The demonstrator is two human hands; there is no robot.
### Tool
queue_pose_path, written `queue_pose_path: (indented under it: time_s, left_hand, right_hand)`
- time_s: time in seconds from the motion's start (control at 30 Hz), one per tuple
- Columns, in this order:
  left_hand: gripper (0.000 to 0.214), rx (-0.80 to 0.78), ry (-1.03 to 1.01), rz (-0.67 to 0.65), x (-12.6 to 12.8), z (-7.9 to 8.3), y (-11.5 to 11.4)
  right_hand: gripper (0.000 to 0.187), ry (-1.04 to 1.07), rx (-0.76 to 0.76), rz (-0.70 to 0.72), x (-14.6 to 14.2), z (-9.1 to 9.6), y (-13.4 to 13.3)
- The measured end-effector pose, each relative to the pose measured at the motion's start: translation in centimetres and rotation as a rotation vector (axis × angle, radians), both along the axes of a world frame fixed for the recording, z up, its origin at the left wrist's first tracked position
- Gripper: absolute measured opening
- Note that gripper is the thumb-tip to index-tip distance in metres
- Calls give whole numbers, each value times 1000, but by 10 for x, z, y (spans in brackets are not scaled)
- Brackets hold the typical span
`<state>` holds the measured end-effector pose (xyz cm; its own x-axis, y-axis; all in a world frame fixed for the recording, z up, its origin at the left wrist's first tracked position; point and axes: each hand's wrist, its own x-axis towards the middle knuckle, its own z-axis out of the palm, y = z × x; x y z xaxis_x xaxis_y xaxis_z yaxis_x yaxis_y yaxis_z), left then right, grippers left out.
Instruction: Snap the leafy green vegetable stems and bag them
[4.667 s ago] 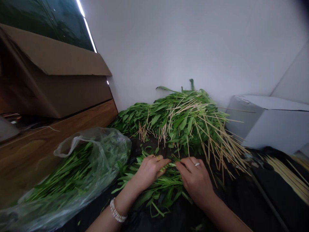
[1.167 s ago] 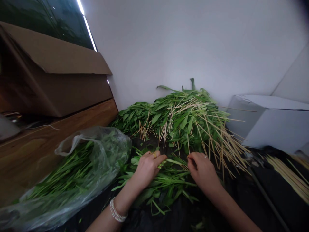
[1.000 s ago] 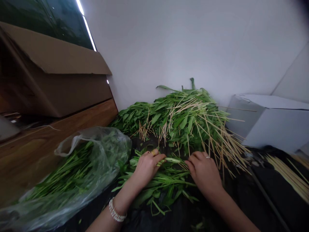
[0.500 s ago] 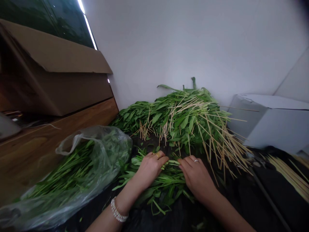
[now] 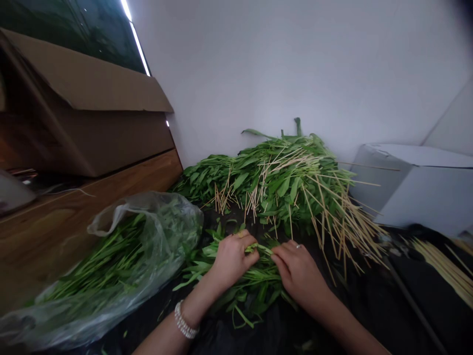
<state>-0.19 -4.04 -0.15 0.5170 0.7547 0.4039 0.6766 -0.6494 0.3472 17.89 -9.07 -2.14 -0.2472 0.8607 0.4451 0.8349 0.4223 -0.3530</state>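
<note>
Pale green stems of leafy greens [image 5: 263, 250] stretch between my two hands. My left hand [image 5: 233, 257] is closed round the stems, thumb and fingers wrapped over them. At their other end, my right hand [image 5: 297, 268] pinches the stems between thumb and fingers; the fingertips are partly hidden. Under and in front of both hands lies a loose heap of the same long-leaved greens [image 5: 254, 291] on black sheeting. A beaded bracelet [image 5: 184, 320] circles my left wrist, and rings show on both hands.
Behind stands a big pile of greens [image 5: 284, 185] with thin wooden sticks [image 5: 351, 227] poking out. A clear plastic bag [image 5: 162, 261] of greens lies left. Bare sticks [image 5: 443, 268] and a white box [image 5: 424, 187] are right; a cardboard box [image 5: 96, 133] sits on a wooden surface [image 5: 121, 180].
My left hand has curled its fingers more tightly round the stems and tilted them slightly. The right hand keeps nearly the same place, still pinching.
</note>
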Motion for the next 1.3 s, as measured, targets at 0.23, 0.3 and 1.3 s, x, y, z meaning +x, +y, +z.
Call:
queue_pose_path:
  time_s: [0.23,0.3,1.3]
  left_hand:
    - [18,-125,-591,294,-27,9,29]
    - [22,-128,-640,294,-32,11,31]
    - [21,217,-7,-81,-12,-4,5]
  right_hand:
    - [24,213,-115,-76,14,-4,7]
    - [23,376,-235,-84,15,-6,10]
    - [21,187,135,-119,9,-5,4]
